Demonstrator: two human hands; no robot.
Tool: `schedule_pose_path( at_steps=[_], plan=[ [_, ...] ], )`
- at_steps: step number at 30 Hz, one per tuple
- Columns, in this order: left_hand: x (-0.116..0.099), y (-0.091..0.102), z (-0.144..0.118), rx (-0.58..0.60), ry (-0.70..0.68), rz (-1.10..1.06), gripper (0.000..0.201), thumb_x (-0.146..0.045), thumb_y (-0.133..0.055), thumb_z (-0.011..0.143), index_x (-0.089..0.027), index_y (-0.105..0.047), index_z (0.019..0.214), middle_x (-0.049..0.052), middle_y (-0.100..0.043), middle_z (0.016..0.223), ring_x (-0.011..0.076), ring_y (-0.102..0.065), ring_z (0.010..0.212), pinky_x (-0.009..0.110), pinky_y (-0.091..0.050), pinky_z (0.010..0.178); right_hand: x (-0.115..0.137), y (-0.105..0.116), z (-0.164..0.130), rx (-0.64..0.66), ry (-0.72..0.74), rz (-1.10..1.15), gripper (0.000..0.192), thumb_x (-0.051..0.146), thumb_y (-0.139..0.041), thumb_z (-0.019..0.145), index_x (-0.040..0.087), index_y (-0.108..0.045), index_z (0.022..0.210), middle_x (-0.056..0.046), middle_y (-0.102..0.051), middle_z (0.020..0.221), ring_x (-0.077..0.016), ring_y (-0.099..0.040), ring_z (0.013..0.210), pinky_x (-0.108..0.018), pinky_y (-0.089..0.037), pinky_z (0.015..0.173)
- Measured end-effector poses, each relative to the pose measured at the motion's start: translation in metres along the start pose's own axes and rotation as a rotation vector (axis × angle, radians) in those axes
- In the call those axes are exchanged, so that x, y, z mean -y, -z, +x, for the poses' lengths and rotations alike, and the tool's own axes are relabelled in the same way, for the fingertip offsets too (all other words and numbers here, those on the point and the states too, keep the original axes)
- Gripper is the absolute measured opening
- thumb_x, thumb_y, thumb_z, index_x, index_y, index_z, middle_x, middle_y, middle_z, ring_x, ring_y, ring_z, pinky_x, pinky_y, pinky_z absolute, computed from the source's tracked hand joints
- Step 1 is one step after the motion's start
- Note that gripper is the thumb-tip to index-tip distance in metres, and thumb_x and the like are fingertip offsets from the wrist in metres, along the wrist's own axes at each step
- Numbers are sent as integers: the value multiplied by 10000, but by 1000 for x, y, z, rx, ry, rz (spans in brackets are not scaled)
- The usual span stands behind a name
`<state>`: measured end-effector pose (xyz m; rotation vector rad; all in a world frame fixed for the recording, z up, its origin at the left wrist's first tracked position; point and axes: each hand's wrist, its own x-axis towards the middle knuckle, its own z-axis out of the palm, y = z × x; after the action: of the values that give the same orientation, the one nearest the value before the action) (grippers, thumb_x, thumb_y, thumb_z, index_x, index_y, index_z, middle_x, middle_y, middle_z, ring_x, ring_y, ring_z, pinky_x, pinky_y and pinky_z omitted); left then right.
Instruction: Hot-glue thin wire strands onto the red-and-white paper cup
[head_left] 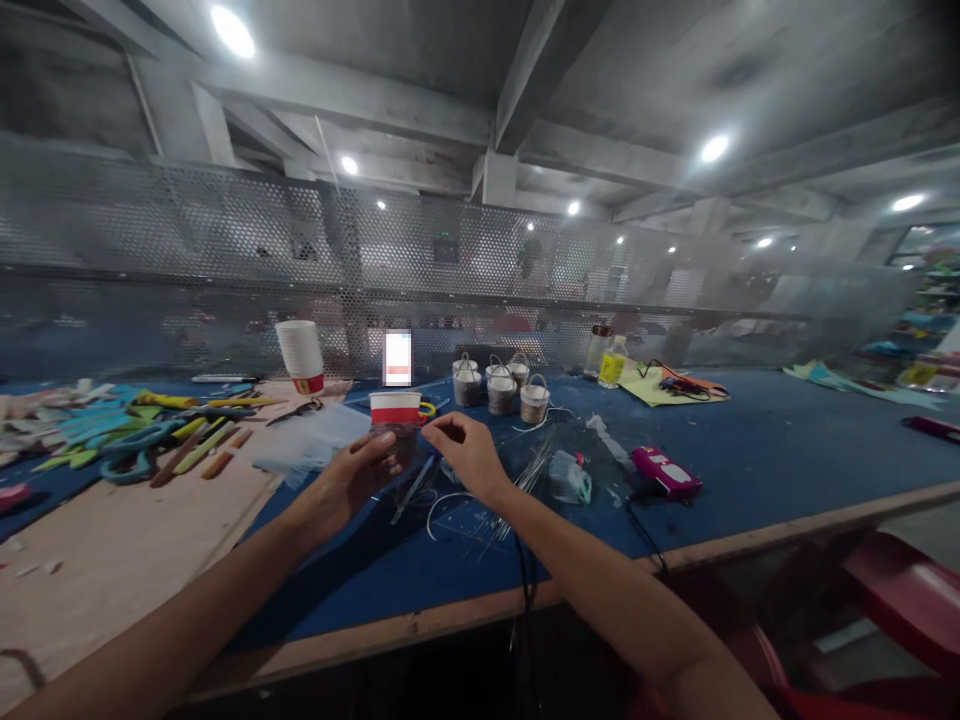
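Observation:
In front of me a red-and-white paper cup point(395, 410) is held upright, its lower part dark brown. My left hand point(352, 478) is closed around its lower left side, thumb in front. A yellow loop point(427, 410) sticks out at the right of the cup. Close beside that loop, my right hand point(474, 455) has thumb and forefinger pinched together; whatever is between them is too small to make out. Thin pale wires point(525, 485) lie on the blue table below my right hand, near a crumpled clear plastic bag point(568, 476).
Several small wrapped cups with wire handles point(501, 390) stand behind. Left are stacked paper cups point(298, 350), scissors point(139, 445) and craft scraps. A lit screen point(397, 358) stands behind the held cup. On the right are bottles point(613, 362) and a magenta device point(666, 472) with a cable.

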<state>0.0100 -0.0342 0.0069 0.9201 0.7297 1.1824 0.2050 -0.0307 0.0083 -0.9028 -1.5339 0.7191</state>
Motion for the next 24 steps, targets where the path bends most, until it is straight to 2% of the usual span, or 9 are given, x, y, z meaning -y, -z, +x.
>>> schedule_pose_path(
  at_steps=[4, 10, 14, 18, 21, 24],
  plan=[
    [1, 3, 3, -47, -50, 65, 306, -220, -859, 789, -153, -782, 1078, 165, -803, 1181, 266, -760, 1084, 313, -600, 892, 6, 0, -4, 10, 21, -10, 253, 441, -689, 895, 195, -730, 854, 12, -643, 748, -139, -540, 690, -264, -441, 691],
    [5, 7, 8, -97, -128, 75, 341, -181, -904, 737, -191, -725, 1027, 76, -816, 1076, 203, -761, 1015, 306, -602, 900, 5, -2, -7, 53, 122, -13, 203, 404, -700, 925, 211, -754, 889, -13, -695, 863, -155, -616, 793, -271, -487, 767],
    [3, 1, 4, -118, -152, 44, 378, -126, -913, 693, -195, -689, 990, 40, -807, 970, 174, -762, 889, 278, -608, 829, 6, -3, -12, 157, 256, -166, 214, 404, -658, 981, 239, -794, 989, -37, -711, 969, -166, -648, 874, -284, -515, 823],
    [-2, -3, 1, -64, -145, -19, 376, -133, -877, 732, -195, -694, 1054, 59, -804, 1048, 190, -767, 927, 291, -609, 837, 3, -2, -17, 237, 370, -400, 285, 456, -584, 1032, 283, -793, 1122, -51, -691, 1175, -154, -661, 914, -270, -508, 814],
    [-8, 3, 3, -30, -108, -106, 282, -147, -821, 817, -171, -706, 1073, 60, -805, 1014, 169, -759, 885, 252, -615, 816, -1, 3, -11, 85, 360, -477, 347, 468, -525, 1057, 237, -783, 1036, -71, -679, 1191, -160, -668, 934, -265, -501, 816],
    [-18, 14, 4, -36, -49, -195, 112, -174, -749, 909, -152, -683, 997, 62, -785, 939, 114, -690, 686, 180, -591, 634, -7, 15, 4, -144, 259, -464, 337, 440, -492, 1071, 204, -730, 1041, -78, -698, 1120, -174, -671, 955, -281, -498, 873]
  ],
)
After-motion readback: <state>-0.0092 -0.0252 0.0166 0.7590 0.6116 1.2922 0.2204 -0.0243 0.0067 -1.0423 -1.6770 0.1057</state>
